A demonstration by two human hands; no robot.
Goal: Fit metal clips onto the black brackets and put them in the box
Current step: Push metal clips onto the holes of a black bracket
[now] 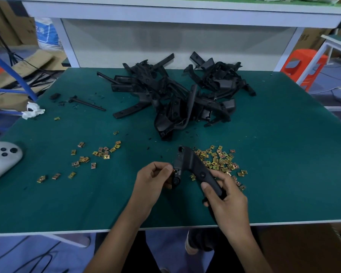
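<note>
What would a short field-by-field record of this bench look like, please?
right hand: grips a bracket by its lower arm
left hand: pinches a clip against the bracket
loose clips: heap right of the bracket, more scattered to the left
bracket pile: far middle of the table
controller: white, at the table's left edge

Holding one black angled bracket (193, 166) tilted, long arm nearest, pinching a gold metal clip (173, 170) at its lower left end; showing more brackets (177, 95) heaped farther back and loose clips (221, 160) scattered flat either side
</note>
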